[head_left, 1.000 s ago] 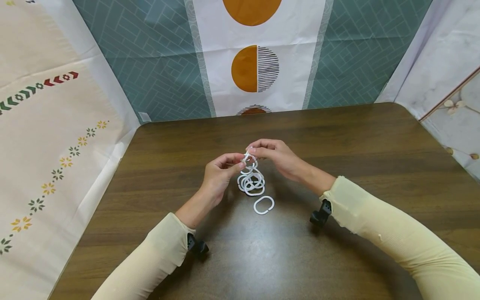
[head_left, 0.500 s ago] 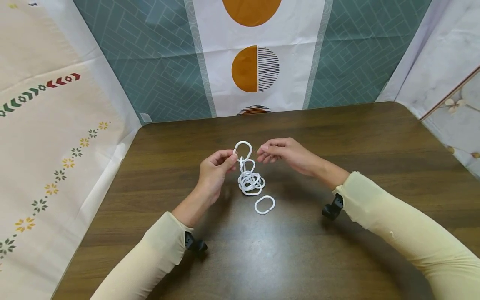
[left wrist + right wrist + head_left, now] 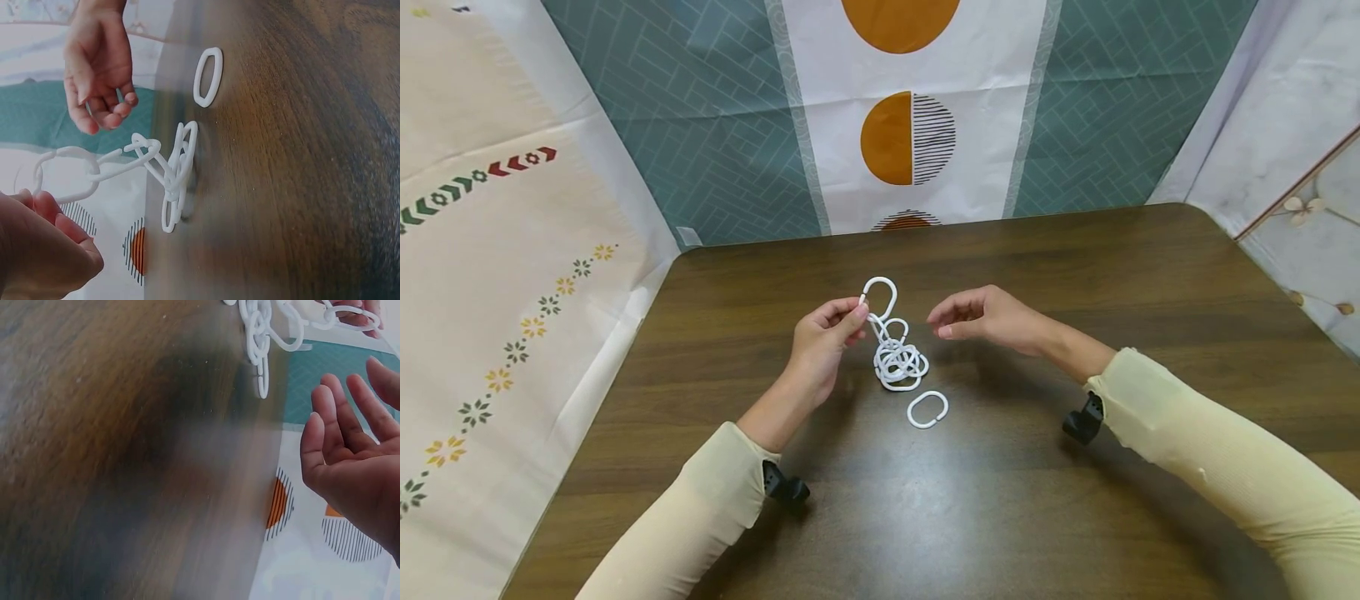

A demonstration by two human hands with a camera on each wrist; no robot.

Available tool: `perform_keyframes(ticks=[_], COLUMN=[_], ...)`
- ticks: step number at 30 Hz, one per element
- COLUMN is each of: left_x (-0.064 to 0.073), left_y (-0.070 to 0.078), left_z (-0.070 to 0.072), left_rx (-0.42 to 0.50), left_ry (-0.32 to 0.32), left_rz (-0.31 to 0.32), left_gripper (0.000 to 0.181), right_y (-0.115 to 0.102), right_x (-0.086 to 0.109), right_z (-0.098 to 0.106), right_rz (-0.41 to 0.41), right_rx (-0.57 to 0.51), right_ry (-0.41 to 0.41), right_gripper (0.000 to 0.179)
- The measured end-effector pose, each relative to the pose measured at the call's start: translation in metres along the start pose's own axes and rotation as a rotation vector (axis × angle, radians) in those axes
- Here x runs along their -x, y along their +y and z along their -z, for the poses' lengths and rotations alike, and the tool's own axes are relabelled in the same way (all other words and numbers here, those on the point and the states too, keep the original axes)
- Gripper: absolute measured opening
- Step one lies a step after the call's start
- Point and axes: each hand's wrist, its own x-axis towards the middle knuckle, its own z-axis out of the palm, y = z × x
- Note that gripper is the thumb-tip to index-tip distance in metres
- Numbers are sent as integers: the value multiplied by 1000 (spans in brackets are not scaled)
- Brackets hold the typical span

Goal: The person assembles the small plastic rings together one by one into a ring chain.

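Note:
My left hand pinches the top white plastic ring of a linked chain between thumb and fingers. From it the chain runs down to a heap of several interlocked white rings on the table. In the left wrist view the held ring is hooked through the one below it. My right hand hovers to the right of the chain, fingers loosely bent and holding nothing. A single loose ring, with a small gap in its side, lies on the table just in front of the heap.
The brown wooden table carries the rings. Behind it hangs a teal and white cloth with orange circles. A cream patterned cloth borders the left side, and a white floral one the right.
My right hand has let go of the top ring and drawn back to the right, its fingers loosening. The left hand has shifted slightly left, still holding that ring. The loose ring stays put.

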Motion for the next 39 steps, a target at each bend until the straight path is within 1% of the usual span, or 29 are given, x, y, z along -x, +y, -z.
perform_keyframes(ticks=[4, 9, 13, 17, 22, 24, 27, 32, 39], left_x=[-1, -1, 0, 0, 0, 0, 0, -1, -1], left_y=[0, 0, 0, -1, -1, -2, -3, -5, -5], left_z=[2, 3, 3, 2, 1, 1, 1, 2, 2], left_rx=[5, 17, 13, 13, 8, 1, -3, 0, 5], left_ry=[0, -1, -4, -6, -1, -3, -4, -9, -16], left_rz=[11, 18, 25, 30, 40, 45, 49, 47, 41], left_gripper=[22, 19, 18, 18, 16, 16, 16, 15, 18], right_y=[1, 5, 5, 3, 2, 3, 7, 12, 18], right_x=[1, 2, 3, 6, 10, 11, 11, 11, 11], right_z=[-1, -10, -23, -35, -44, -47, -49, -50, -47], right_rz=[49, 103, 143, 198, 230, 252, 273, 267, 306], right_rx=[103, 203, 292, 432, 610, 670, 726, 703, 699], right_ry=[-77, -237, -351, -413, -430, -425, -409, -383, -316], right_gripper=[28, 25, 32, 45, 62, 65, 64, 58, 51])
